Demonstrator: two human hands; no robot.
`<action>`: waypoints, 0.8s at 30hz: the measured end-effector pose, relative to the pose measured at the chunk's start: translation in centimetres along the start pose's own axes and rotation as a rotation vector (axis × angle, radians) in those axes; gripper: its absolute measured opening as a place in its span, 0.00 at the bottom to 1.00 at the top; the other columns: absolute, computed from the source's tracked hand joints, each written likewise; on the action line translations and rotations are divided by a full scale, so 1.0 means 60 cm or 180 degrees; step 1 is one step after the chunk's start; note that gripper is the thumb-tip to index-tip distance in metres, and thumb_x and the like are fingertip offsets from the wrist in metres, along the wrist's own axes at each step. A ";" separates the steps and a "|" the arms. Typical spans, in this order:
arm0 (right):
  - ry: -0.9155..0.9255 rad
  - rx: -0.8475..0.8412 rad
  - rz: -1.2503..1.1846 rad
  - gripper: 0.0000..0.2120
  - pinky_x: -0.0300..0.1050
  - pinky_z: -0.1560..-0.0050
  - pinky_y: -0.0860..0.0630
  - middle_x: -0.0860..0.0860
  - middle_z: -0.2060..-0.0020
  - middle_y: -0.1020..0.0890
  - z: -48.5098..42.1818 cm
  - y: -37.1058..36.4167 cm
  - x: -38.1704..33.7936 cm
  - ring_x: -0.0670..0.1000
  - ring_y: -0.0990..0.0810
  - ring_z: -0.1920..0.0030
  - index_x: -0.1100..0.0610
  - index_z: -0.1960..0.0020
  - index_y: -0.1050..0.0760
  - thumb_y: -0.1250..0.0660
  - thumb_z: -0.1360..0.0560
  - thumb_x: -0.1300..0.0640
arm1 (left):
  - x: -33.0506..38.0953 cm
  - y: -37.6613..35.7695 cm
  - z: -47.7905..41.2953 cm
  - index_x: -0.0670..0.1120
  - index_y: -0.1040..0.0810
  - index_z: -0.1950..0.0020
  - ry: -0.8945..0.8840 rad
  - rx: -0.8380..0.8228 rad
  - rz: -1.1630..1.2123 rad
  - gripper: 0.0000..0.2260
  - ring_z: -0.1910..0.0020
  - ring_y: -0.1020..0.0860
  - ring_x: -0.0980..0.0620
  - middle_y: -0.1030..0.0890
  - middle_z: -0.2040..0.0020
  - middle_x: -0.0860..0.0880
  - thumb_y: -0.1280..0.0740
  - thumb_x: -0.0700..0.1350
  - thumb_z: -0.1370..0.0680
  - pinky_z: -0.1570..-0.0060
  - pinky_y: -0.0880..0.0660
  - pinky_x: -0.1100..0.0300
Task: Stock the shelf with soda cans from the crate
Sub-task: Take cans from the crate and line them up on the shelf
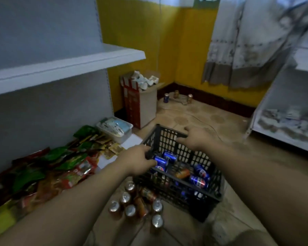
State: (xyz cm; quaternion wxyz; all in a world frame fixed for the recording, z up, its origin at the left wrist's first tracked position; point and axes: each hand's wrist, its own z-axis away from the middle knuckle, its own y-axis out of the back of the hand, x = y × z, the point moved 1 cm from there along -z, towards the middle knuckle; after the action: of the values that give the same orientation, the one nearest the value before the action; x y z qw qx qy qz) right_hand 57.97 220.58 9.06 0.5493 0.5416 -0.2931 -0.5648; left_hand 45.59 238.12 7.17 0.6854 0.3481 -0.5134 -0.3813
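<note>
A black plastic crate (169,189) stands on the floor with several blue soda cans (201,172) and one orange can (182,173) lying inside. My left hand (138,159) grips the crate's left rim, right beside a blue can (161,161). My right hand (196,137) holds the far rim. Several brown cans (130,210) stand on the floor in front of the crate. The white shelf board (60,65) at upper left is bare.
Snack packets (52,166) cover the bottom shelf at left, with a clear tub (115,128) behind them. A cardboard box (142,102) stands against the yellow wall. Three cans (166,98) sit in the far corner. Another white shelf unit (288,110) stands at right.
</note>
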 end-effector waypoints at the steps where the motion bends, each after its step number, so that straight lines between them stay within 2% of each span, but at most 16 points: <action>1: -0.0148 -0.0081 -0.0062 0.30 0.45 0.45 0.28 0.55 0.34 0.25 -0.015 -0.019 0.036 0.55 0.25 0.38 0.56 0.28 0.34 0.35 0.24 0.42 | 0.010 -0.027 -0.025 0.50 0.28 0.33 -0.0030 -0.0131 -0.0076 0.23 0.39 0.26 0.48 0.25 0.35 0.48 0.35 0.58 0.26 0.40 0.28 0.54; 4: -0.0457 -0.0481 -0.0074 0.38 0.49 0.36 0.28 0.56 0.27 0.33 -0.069 -0.082 0.132 0.57 0.29 0.33 0.56 0.23 0.44 0.37 0.24 0.38 | 0.026 -0.098 -0.103 0.51 0.31 0.31 -0.0101 -0.0476 -0.0246 0.26 0.34 0.30 0.49 0.29 0.32 0.50 0.36 0.60 0.26 0.36 0.31 0.53; 5: -0.0524 -0.0554 -0.0106 0.38 0.49 0.37 0.28 0.56 0.27 0.33 -0.085 -0.101 0.159 0.57 0.29 0.34 0.56 0.23 0.44 0.38 0.24 0.37 | 0.029 -0.118 -0.131 0.52 0.30 0.31 -0.0122 -0.0570 -0.0266 0.25 0.35 0.30 0.49 0.29 0.32 0.50 0.36 0.60 0.26 0.36 0.31 0.53; 7: -0.0623 -0.0668 -0.0187 0.35 0.46 0.43 0.27 0.56 0.32 0.28 -0.118 -0.143 0.208 0.54 0.26 0.40 0.57 0.24 0.41 0.37 0.23 0.39 | 0.029 -0.159 -0.190 0.54 0.28 0.34 -0.0132 -0.0730 -0.0251 0.24 0.38 0.28 0.50 0.27 0.35 0.52 0.36 0.61 0.27 0.39 0.30 0.51; 9: -0.0728 -0.0800 -0.0307 0.30 0.44 0.51 0.27 0.55 0.41 0.24 -0.144 -0.187 0.246 0.52 0.25 0.50 0.56 0.27 0.37 0.37 0.23 0.41 | 0.025 -0.190 -0.237 0.54 0.27 0.35 -0.0127 -0.0851 -0.0219 0.24 0.40 0.27 0.51 0.26 0.38 0.52 0.35 0.62 0.29 0.40 0.29 0.50; 11: -0.0837 -0.0966 -0.0448 0.28 0.44 0.54 0.29 0.54 0.47 0.24 -0.179 -0.234 0.279 0.51 0.26 0.53 0.55 0.29 0.36 0.37 0.23 0.43 | 0.019 -0.227 -0.290 0.54 0.27 0.35 -0.0059 -0.1010 -0.0192 0.23 0.40 0.28 0.50 0.27 0.38 0.52 0.34 0.59 0.28 0.40 0.28 0.51; 13: -0.0934 -0.1106 -0.0524 0.28 0.44 0.51 0.29 0.56 0.43 0.24 -0.219 -0.282 0.305 0.53 0.25 0.49 0.55 0.27 0.37 0.37 0.22 0.43 | 0.008 -0.265 -0.347 0.53 0.27 0.35 -0.0033 -0.1180 -0.0211 0.22 0.40 0.27 0.49 0.26 0.37 0.50 0.33 0.57 0.28 0.40 0.28 0.51; 16: -0.0989 -0.1293 -0.0609 0.28 0.45 0.44 0.30 0.56 0.36 0.26 -0.286 -0.356 0.329 0.54 0.26 0.40 0.56 0.28 0.37 0.37 0.22 0.44 | -0.013 -0.327 -0.434 0.56 0.30 0.33 0.0001 -0.1516 -0.0120 0.26 0.40 0.26 0.50 0.26 0.36 0.52 0.32 0.59 0.30 0.40 0.27 0.52; 21: -0.1414 -0.1259 -0.1208 0.21 0.44 0.52 0.28 0.53 0.48 0.23 -0.399 -0.479 0.358 0.50 0.25 0.53 0.58 0.39 0.30 0.33 0.25 0.46 | -0.046 -0.416 -0.545 0.53 0.34 0.29 0.0023 -0.1820 -0.0221 0.28 0.38 0.27 0.48 0.27 0.33 0.49 0.30 0.54 0.27 0.40 0.29 0.54; 23: -0.1661 -0.1106 -0.1527 0.23 0.47 0.47 0.24 0.55 0.43 0.23 -0.439 -0.527 0.364 0.52 0.22 0.50 0.56 0.37 0.30 0.31 0.27 0.46 | -0.064 -0.447 -0.577 0.53 0.33 0.30 0.0032 -0.1943 -0.0264 0.27 0.39 0.27 0.49 0.27 0.34 0.50 0.30 0.55 0.27 0.39 0.28 0.53; 24: -0.1803 -0.1006 -0.1666 0.29 0.51 0.43 0.25 0.57 0.37 0.27 -0.454 -0.546 0.362 0.55 0.23 0.45 0.55 0.31 0.34 0.31 0.28 0.46 | -0.073 -0.458 -0.586 0.54 0.32 0.30 0.0038 -0.2028 -0.0283 0.27 0.39 0.27 0.49 0.26 0.34 0.50 0.31 0.55 0.27 0.39 0.29 0.53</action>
State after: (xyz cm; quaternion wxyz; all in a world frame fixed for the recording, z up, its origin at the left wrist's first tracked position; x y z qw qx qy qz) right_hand 77.62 214.77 -34.12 0.3612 0.3302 -0.1947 -0.8501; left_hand 74.33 232.16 -26.74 0.7457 0.1403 -0.3484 -0.5503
